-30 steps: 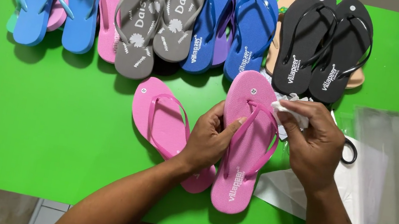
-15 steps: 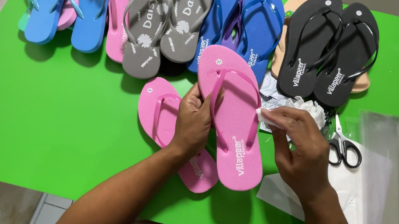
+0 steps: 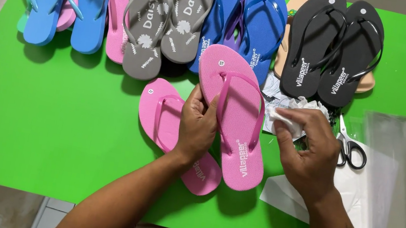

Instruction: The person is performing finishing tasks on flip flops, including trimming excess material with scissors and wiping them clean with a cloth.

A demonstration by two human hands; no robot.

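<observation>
I am holding up a pink flip-flop (image 3: 235, 120) with my left hand (image 3: 200, 124), and my grip is clamped on its left edge, thumb by the strap. The other pink flip-flop (image 3: 170, 125) is lying flat on the green surface (image 3: 46, 120), partly under my hand. My right hand (image 3: 308, 146) is pinching a crumpled white paper (image 3: 291, 118) tight, just beside the shoe. I think the shoe could be slipping, because I am gripping only one edge and it is tilting. The scissors (image 3: 350, 148) are lying near my right hand, so I could be bumping them. The paper could be tearing if I am pressing too hard.
</observation>
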